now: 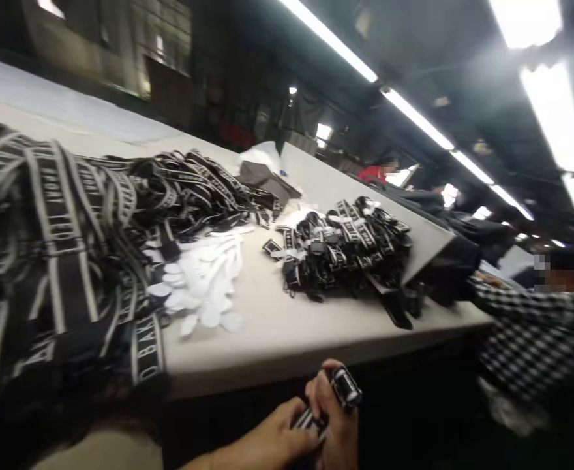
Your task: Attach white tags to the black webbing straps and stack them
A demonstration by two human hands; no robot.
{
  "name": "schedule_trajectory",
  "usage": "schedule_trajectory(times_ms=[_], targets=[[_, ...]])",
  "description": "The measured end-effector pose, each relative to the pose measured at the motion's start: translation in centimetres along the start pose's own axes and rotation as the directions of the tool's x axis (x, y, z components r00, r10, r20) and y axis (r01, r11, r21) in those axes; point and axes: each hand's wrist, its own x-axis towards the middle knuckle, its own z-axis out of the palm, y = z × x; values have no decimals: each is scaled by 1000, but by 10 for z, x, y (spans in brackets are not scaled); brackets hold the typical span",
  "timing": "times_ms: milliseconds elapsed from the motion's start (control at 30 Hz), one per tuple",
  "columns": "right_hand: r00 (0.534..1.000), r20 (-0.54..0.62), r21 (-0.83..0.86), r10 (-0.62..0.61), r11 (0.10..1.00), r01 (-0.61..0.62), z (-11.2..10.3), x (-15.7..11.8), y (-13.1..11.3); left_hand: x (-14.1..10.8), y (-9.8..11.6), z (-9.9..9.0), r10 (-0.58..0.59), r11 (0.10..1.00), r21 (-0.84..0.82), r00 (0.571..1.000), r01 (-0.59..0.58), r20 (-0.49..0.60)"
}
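Observation:
Just off the table's front edge, my two hands meet around a folded black-and-white strap (pixel 310 422). My left hand (pixel 283 432) has its fingers closed on the strap's lower part. Wrapped round the upper part, my right hand (pixel 334 418) has a shiny black end piece (pixel 346 389), perhaps a buckle, sticking out above its fingers. The palms and fingers hide most of the strap. Beyond the hands, a bundle of folded straps (pixel 348 245) with white bands lies on the table (pixel 262 326).
A big heap of loose lettered straps (pixel 62 222) covers the table's left side and hangs over its front. Beside it lie white rounded strips (pixel 203 281). A grey-brown folded piece (pixel 267 183) sits farther back. At right is a person in a checked shirt (pixel 536 333).

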Motion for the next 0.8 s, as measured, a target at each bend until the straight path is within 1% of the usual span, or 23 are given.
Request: schedule_trajectory(times_ms=[33, 67, 100, 133, 167, 233, 267, 300, 333, 367, 400, 467, 500, 533, 567, 633, 667, 700, 733, 767, 800], targets=[[1000, 20, -3, -14, 1000, 14, 3, 3, -2, -4, 10, -3, 46, 999, -11, 999, -46, 23], [999, 42, 34, 4, 999, -6, 7, 6, -6, -8, 19, -6, 90, 996, -12, 995, -89, 34], [997, 59, 110, 54, 992, -60, 13, 10, -10, -12, 28, -8, 127, 992, -11, 991, -126, 41], [989, 72, 209, 131, 967, -143, 20, 14, -14, -15, 36, -9, 154, 988, -16, 987, -154, 47], [971, 90, 313, 222, 919, -239, 28, 19, -17, -17, 42, -10, 173, 985, -27, 984, -172, 40], [918, 139, 478, 371, 787, -390, 46, 30, -20, -18, 48, -11, 193, 980, -48, 981, -193, -18], [896, 162, 525, 413, 733, -433, 56, 35, -19, -16, 49, -13, 201, 978, -48, 978, -204, -62], [881, 183, 546, 436, 701, -460, 65, 40, -16, -15, 51, -15, 213, 975, -31, 970, -218, -115], [872, 198, 539, 447, 693, -478, 74, 45, -12, -13, 52, -18, 232, 972, 11, 957, -234, -175], [869, 210, 506, 449, 710, -489, 83, 50, -7, -13, 55, -22, 257, 966, 79, 939, -246, -227], [873, 214, 451, 439, 748, -487, 90, 54, -1, -13, 59, -27, 285, 955, 162, 920, -249, -269], [903, 227, 299, 365, 856, -422, 104, 61, 7, -17, 69, -37, 337, 917, 323, 885, -232, -322], [915, 253, 220, 313, 903, -370, 110, 65, 8, -21, 76, -42, 358, 897, 380, 874, -224, -329], [917, 297, 153, 267, 934, -322, 117, 70, 7, -26, 83, -46, 375, 882, 413, 867, -227, -327], [906, 350, 99, 237, 953, -288, 124, 77, 5, -31, 89, -50, 394, 871, 429, 863, -240, -316], [873, 437, 27, 218, 967, -255, 142, 97, 0, -40, 99, -56, 438, 849, 440, 855, -292, -278], [864, 458, 3, 208, 972, -236, 153, 111, -1, -44, 102, -57, 460, 840, 437, 850, -322, -258], [867, 465, -21, 178, 982, -189, 166, 125, 0, -46, 104, -59, 481, 831, 430, 844, -352, -238], [870, 476, -65, 130, 991, -113, 180, 141, 4, -47, 104, -60, 497, 823, 424, 841, -379, -214], [861, 504, -129, 69, 992, -4, 197, 156, 11, -47, 102, -61, 510, 816, 416, 840, -402, -187], [829, 560, -214, 7, 967, 137, 214, 170, 22, -45, 99, -61, 516, 811, 405, 842, -422, -156]])
